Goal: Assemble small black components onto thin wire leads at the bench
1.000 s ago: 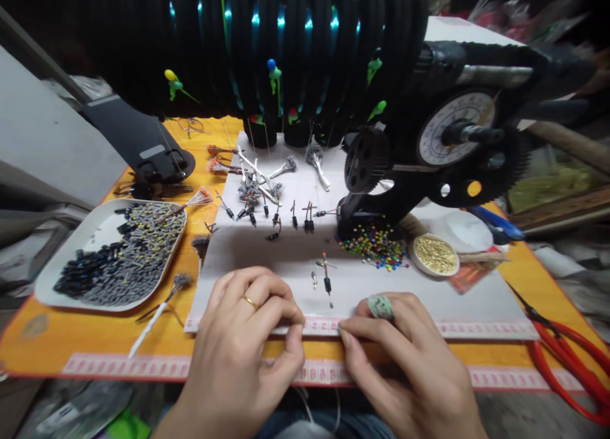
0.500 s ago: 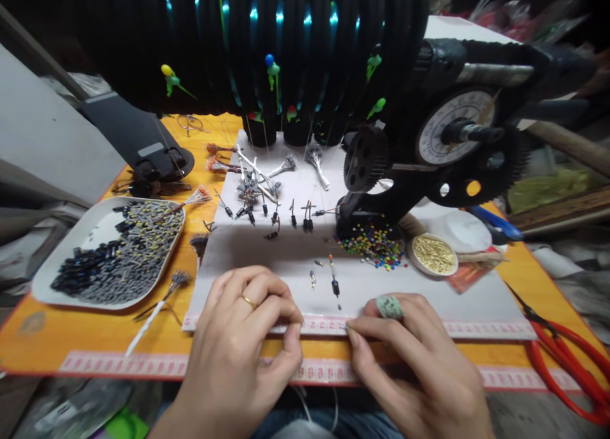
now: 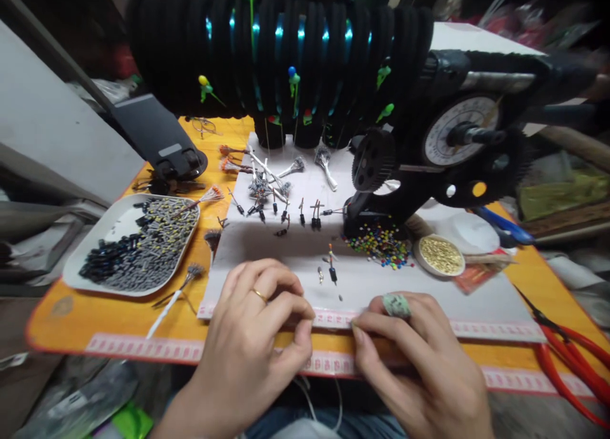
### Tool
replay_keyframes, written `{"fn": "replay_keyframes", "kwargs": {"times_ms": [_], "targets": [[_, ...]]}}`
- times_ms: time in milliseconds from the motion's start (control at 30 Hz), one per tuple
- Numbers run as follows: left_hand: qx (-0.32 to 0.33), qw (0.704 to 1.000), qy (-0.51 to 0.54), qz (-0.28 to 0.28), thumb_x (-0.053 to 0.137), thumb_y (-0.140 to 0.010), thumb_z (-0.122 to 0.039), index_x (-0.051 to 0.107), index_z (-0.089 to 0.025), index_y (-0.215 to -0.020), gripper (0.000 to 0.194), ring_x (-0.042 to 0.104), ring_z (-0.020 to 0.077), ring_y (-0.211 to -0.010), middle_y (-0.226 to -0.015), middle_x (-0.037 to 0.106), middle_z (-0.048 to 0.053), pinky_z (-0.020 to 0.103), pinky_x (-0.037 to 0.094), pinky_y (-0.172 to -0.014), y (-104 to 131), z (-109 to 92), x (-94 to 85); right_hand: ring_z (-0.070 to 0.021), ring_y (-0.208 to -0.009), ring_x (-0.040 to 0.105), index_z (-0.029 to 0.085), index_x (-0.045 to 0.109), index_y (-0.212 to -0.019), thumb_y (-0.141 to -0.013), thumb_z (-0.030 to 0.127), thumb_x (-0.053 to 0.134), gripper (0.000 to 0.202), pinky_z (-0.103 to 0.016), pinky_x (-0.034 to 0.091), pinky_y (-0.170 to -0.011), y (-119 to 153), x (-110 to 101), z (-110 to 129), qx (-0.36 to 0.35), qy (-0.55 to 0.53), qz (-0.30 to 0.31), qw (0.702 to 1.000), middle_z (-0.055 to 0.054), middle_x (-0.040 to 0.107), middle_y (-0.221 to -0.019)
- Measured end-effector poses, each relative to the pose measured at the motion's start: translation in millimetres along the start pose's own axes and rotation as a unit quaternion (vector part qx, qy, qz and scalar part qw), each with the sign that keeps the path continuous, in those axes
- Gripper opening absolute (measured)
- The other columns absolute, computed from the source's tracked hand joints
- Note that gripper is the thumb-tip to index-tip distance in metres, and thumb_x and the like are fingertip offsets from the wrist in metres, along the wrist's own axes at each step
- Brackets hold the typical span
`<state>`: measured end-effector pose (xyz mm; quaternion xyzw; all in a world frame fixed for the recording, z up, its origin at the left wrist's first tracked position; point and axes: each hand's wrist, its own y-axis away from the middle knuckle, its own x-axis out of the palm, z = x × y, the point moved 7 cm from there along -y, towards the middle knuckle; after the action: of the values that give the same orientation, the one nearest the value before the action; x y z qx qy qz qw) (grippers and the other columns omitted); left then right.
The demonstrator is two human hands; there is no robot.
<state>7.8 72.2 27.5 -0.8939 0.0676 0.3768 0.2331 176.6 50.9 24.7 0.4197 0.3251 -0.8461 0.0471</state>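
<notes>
My left hand (image 3: 260, 331), with a gold ring, is closed, thumb and forefinger pinched at the front edge of a white board (image 3: 267, 248). My right hand (image 3: 419, 363), a green wrap (image 3: 396, 305) round one finger, pinches in the same way a short way to the right. Anything held in either pinch is too fine to make out. Between the fingertips runs a pink-and-white measuring tape (image 3: 331, 319) along the board's edge. Just beyond lie a small black cylinder (image 3: 332, 275) with an orange-tipped stem, a small metal fitting (image 3: 320, 275) and a tiny grey bead (image 3: 340, 297).
A black roller machine (image 3: 286, 64) with a dial (image 3: 460, 131) overhangs the board. Left stands a white tray (image 3: 71, 270) of small grey and black pieces. Right are colourful beads (image 3: 381, 245), a bowl (image 3: 441, 270) of gold bits and red-handled scissors (image 3: 567, 356).
The camera view has shifted, so the tray, machine and board sit further right in the picture. Both hands keep their pinch by the tape, with slightly less space between the fingertips.
</notes>
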Motion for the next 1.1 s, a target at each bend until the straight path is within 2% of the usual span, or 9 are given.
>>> {"fn": "replay_keyframes", "kwargs": {"times_ms": [100,233,333,467,533,633,767,1100], "targets": [[0.003,1.0,0.022,-0.013,0.063,-0.084,-0.003,0.064,-0.019,-0.085,0.016,0.05,0.0251,-0.112,-0.101,0.062,0.007,0.042,0.041,-0.095,7.0,-5.5,-5.0,-0.0154,-0.08,0.058,0.019,0.062,-0.098,-0.085,0.002,0.062,0.021,-0.026,0.05,-0.069,3.1,-5.9,4.6,0.029,-0.045,-0.021,0.998,-0.004,0.059,-0.088],[0.002,0.997,0.076,-0.021,0.058,-0.084,0.001,0.061,-0.019,-0.087,0.02,0.055,0.0198,-0.095,-0.092,0.064,0.004,0.035,0.045,-0.083,17.9,-17.1,-9.6,-0.0125,-0.076,0.066,0.024,0.06,-0.094,-0.089,0.008,0.059,0.017,-0.019,0.054,-0.064,12.0,-8.4,2.8,0.118,-0.16,-0.027,0.98,0.001,0.064,-0.083],[0.007,0.996,0.088,-0.022,0.058,-0.084,0.003,0.06,-0.019,-0.087,0.022,0.056,0.0188,-0.087,-0.084,0.066,0.001,0.035,0.046,-0.078,21.9,-24.2,-11.0,-0.0153,-0.08,0.069,0.025,0.061,-0.092,-0.09,0.011,0.059,0.014,-0.021,0.056,-0.066,15.3,-8.9,3.3,0.137,-0.197,-0.033,0.97,0.0,0.066,-0.081],[-0.007,0.999,0.042,-0.019,0.059,-0.083,0.001,0.061,-0.019,-0.085,0.02,0.055,0.0221,-0.096,-0.093,0.065,0.004,0.039,0.045,-0.084,17.0,-21.2,-13.5,-0.0159,-0.072,0.066,0.022,0.062,-0.093,-0.09,0.009,0.06,0.014,-0.023,0.053,-0.058,8.5,-8.7,5.8,0.095,-0.148,-0.03,0.984,-0.002,0.064,-0.079],[-0.01,1.0,0.015,0.004,0.059,-0.083,0.0,0.061,-0.018,-0.085,0.018,0.053,0.0242,-0.101,-0.098,0.064,0.006,0.041,0.045,-0.086,10.3,-16.6,-11.8,-0.0165,-0.073,0.062,0.02,0.063,-0.093,-0.089,0.007,0.06,0.013,-0.027,0.052,-0.062,2.7,-8.2,6.8,0.053,-0.094,-0.035,0.994,-0.003,0.062,-0.081],[-0.012,0.999,-0.015,0.047,0.058,-0.084,-0.002,0.06,-0.016,-0.083,0.015,0.051,0.026,-0.105,-0.1,0.062,0.008,0.042,0.045,-0.088,0.3,-9.1,-5.2,-0.0201,-0.085,0.058,0.017,0.064,-0.093,-0.088,0.005,0.062,0.013,-0.032,0.05,-0.072,-2.5,-3.0,4.2,0.01,-0.03,-0.029,0.999,-0.007,0.059,-0.087],[-0.027,0.998,-0.015,0.061,0.058,-0.083,-0.002,0.058,-0.016,-0.08,0.014,0.051,0.0255,-0.104,-0.099,0.06,0.008,0.042,0.045,-0.087,-4.7,-2.3,0.7,-0.0209,-0.091,0.055,0.015,0.063,-0.096,-0.086,0.003,0.064,0.016,-0.033,0.048,-0.077,-2.3,6.1,-1.1,-0.007,0.001,0.002,1.0,-0.008,0.056,-0.091],[-0.051,0.995,0.003,0.086,0.059,-0.083,-0.005,0.059,-0.019,-0.08,0.015,0.052,0.0252,-0.1,-0.098,0.061,0.005,0.044,0.043,-0.084,-6.8,3.6,2.0,-0.0213,-0.092,0.054,0.016,0.062,-0.099,-0.086,0.002,0.062,0.019,-0.034,0.048,-0.076,0.1,7.1,-3.7,-0.014,0.013,0.015,1.0,-0.008,0.057,-0.094]]}}
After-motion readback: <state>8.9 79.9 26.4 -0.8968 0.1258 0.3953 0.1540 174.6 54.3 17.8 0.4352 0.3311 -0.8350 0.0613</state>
